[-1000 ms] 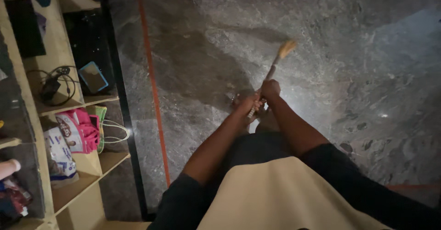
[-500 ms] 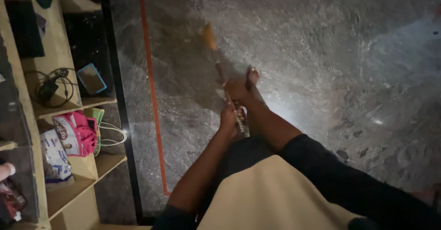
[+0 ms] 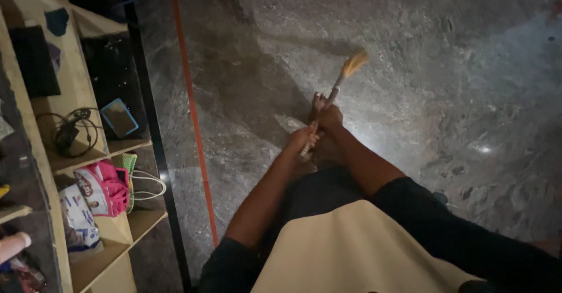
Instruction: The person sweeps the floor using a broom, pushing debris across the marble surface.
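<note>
Broom [image 3: 335, 91] runs away from the person, long axis tilted up and to the right across the view: handle end low near the lap, straw head [image 3: 355, 64] far out over the grey stone floor [image 3: 456, 94], fanned and blurred. Both hands are stacked on the handle, touching or nearly so. Right hand [image 3: 330, 117] is the forward one, nearer the bristles, fingers wrapped fully round the shaft. Left hand [image 3: 302, 139] sits just behind and below it, also closed round the shaft, with a short pale stub of handle poking out beneath it. Both forearms come in from the lower frame and converge at the grip, elbows bent, dark sleeves pushed up over a cream garment. So the working end lies forward and right of the grip, well apart from the hands; the whole length of shaft between right hand and straw is bare. A bare foot [image 3: 318, 101] shows just beside the right hand, left of the shaft. Whether the straw tips actually touch the floor is probably not decidable here, light is poor and the head is smeared. Off to the left, past the orange floor line [image 3: 190, 111], wooden shelves [image 3: 88, 152] hold a pink bag [image 3: 108, 186] and a coiled cable [image 3: 70, 132], well clear of the broom.
</note>
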